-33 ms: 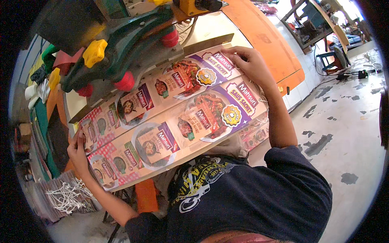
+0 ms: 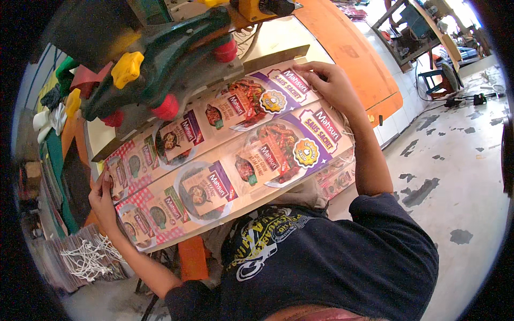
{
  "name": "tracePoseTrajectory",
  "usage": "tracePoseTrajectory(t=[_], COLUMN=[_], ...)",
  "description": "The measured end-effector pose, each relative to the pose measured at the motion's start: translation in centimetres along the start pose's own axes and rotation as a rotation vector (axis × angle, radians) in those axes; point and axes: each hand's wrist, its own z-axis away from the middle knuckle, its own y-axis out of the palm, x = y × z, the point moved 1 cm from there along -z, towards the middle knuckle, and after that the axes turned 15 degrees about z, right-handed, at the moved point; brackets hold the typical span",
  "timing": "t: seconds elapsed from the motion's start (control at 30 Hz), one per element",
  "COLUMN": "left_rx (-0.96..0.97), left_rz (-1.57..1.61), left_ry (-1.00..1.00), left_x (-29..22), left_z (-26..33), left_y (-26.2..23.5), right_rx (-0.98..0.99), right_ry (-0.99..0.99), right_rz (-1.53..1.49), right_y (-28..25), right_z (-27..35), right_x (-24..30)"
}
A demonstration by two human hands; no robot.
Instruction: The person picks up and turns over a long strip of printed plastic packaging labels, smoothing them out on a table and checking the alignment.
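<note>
A long printed sheet (image 2: 206,190) with pictures of dishes, purple labels and red checks lies slanted in front of me. A lengthwise line divides it into two matching bands; I cannot tell whether this is a fold or two pieces. My left hand (image 2: 104,206) grips its left end, thumb on top and the other fingers partly hidden. At the far right corner, the bent fingers of my right hand (image 2: 331,85) hold the edge. The sheet's far edge lies by a metal guide bar (image 2: 276,60), under a dark green machine clamp (image 2: 184,45) with red feet and yellow knobs.
An orange table (image 2: 353,59) extends to the far right. Below on the left stands a stack of sheets with white cords (image 2: 93,257). More printed sheets (image 2: 337,179) show under the near right edge. Cables and a plug strip (image 2: 476,99) lie on the worn floor.
</note>
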Motion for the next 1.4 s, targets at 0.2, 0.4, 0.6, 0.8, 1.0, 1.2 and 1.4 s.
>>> tracePoseTrajectory(t=[0.2,0.4,0.6,0.8,1.0,1.2,1.4], left_rx=[0.027,0.047,0.048,0.037,0.012,-0.044,-0.018], left_rz=[0.001,0.047,0.034,0.018,0.062,0.081,0.069], left_ry=[-0.054,-0.023,-0.043,-0.014,-0.084,-0.010,0.047], left_x=[-0.2,-0.4,0.1,0.4,-2.2,-1.1,0.3], left_z=[-0.1,0.1,-0.3,-0.4,0.7,0.5,0.1], left_y=[-0.4,-0.2,-0.4,-0.4,0.7,0.8,0.2], right_rx=[-0.088,-0.061,0.021,0.018,0.033,-0.021,-0.015], right_ry=[-0.061,-0.039,-0.043,-0.054,0.014,0.032,-0.005], right_rz=[-0.053,-0.084,-0.032,-0.056,-0.027,-0.126,-0.146], right_y=[0.6,0.7,0.1,-0.1,-0.2,0.5,0.5], right_z=[-0.2,-0.3,-0.2,0.1,0.2,0.3,0.0], right_x=[-0.8,-1.3,-1.0,-0.5,-0.1,-0.9,-0.5])
